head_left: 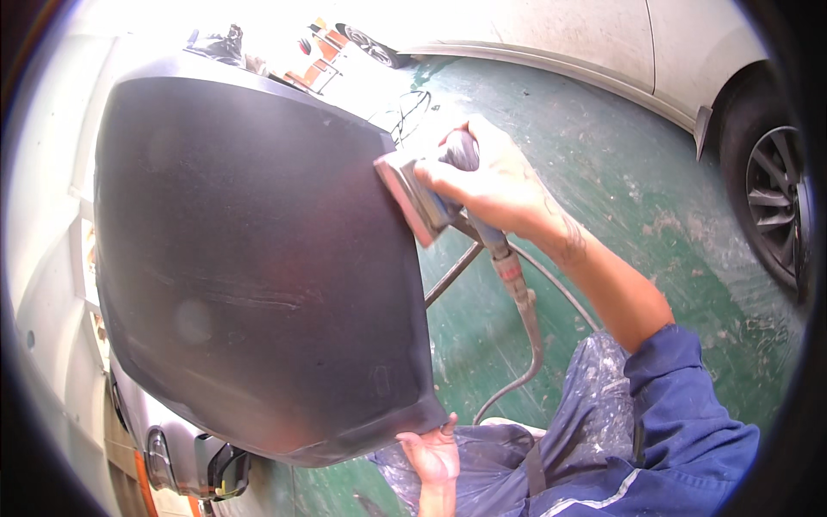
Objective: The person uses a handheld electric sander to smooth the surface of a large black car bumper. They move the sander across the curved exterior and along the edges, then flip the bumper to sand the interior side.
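Right hand (491, 181) closes around a blurred sander (422, 205) at the dark panel (258, 233)'s right edge, some fingers hidden. Left hand (433, 458) clasps its lower corner, fingertips partly out of sight; beyond, glare swallows detail and a pale car (560, 39) is cut off.

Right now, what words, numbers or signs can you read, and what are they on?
None that I can read.
Sander in the right hand: too blurred to read any marking.
Reddish band above the hose: too small and blurred.
Dark panel: pale scratches, no readable letters.
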Demonstrator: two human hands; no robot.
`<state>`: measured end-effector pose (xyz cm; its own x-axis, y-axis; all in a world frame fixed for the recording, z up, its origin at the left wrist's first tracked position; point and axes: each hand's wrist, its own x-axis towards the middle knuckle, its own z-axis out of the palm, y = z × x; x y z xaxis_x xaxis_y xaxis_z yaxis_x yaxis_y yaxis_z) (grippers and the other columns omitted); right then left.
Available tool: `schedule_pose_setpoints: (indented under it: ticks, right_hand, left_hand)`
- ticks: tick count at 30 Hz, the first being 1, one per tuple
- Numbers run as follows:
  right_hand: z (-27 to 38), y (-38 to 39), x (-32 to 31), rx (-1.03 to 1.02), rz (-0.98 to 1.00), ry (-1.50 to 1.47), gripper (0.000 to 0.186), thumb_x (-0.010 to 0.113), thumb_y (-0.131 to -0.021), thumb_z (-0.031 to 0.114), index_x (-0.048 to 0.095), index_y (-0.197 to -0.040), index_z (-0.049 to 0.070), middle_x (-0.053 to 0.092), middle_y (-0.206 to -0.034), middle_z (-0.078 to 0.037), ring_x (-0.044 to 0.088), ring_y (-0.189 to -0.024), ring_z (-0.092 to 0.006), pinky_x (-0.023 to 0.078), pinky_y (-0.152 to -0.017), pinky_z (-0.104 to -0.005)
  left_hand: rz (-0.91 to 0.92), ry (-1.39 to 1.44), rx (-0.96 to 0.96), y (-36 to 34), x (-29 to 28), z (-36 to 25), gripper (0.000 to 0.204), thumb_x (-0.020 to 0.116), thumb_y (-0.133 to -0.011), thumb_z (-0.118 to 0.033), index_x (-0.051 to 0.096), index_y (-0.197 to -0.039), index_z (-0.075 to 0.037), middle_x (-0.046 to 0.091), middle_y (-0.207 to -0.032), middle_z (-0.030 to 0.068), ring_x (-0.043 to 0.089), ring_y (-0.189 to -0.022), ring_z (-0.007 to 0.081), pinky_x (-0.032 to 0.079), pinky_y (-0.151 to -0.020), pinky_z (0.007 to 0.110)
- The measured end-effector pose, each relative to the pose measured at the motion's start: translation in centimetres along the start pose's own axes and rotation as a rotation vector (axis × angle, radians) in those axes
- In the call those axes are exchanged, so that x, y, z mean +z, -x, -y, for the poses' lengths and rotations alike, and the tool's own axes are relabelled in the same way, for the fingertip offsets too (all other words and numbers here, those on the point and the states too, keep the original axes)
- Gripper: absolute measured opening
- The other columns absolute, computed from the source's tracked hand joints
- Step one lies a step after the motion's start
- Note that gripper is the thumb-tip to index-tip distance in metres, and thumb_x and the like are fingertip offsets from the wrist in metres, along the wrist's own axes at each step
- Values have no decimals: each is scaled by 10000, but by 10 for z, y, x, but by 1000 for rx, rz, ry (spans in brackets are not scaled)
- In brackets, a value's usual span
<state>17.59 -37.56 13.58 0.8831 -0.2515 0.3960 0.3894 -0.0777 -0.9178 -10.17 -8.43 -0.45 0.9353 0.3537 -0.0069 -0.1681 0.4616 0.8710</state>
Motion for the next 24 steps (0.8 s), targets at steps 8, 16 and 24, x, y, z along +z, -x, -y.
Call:
schedule_pose_setpoints:
  ticks: [8, 16, 24]
  right_hand:
    - [17, -29, -22, 144, 202, -138, 485, 826, -881, 428, 638, -1108, 43, 680, -1014, -68, 642, -868, -126, 557, -771, -316]
    - [-7, -14, -8, 69, 140, -84, 463, 829, -883, 406, 666, -1116, 41, 691, -1007, -54, 650, -891, -130, 557, -815, -312]
    - [13, -28, -15, 136, 154, -178, 496, 834, -878, 429, 656, -1114, 32, 678, -967, -67, 640, -854, -131, 549, -751, -310]
  left_hand:
    - [42, 17, -21, -2, 3, -1, 610, 589, -1000, -601, 619, -1406, -146, 705, -1321, 35, 690, -1182, 235, 627, -1003, 508]
    - [15, -8, -26, 2, 3, -2, 652, 613, -973, -631, 620, -1406, -143, 718, -1292, 47, 705, -1154, 242, 635, -986, 505]
    - [20, -3, -24, 1, 1, -3, 656, 611, -977, -630, 622, -1400, -130, 724, -1280, 57, 708, -1154, 252, 637, -980, 502]
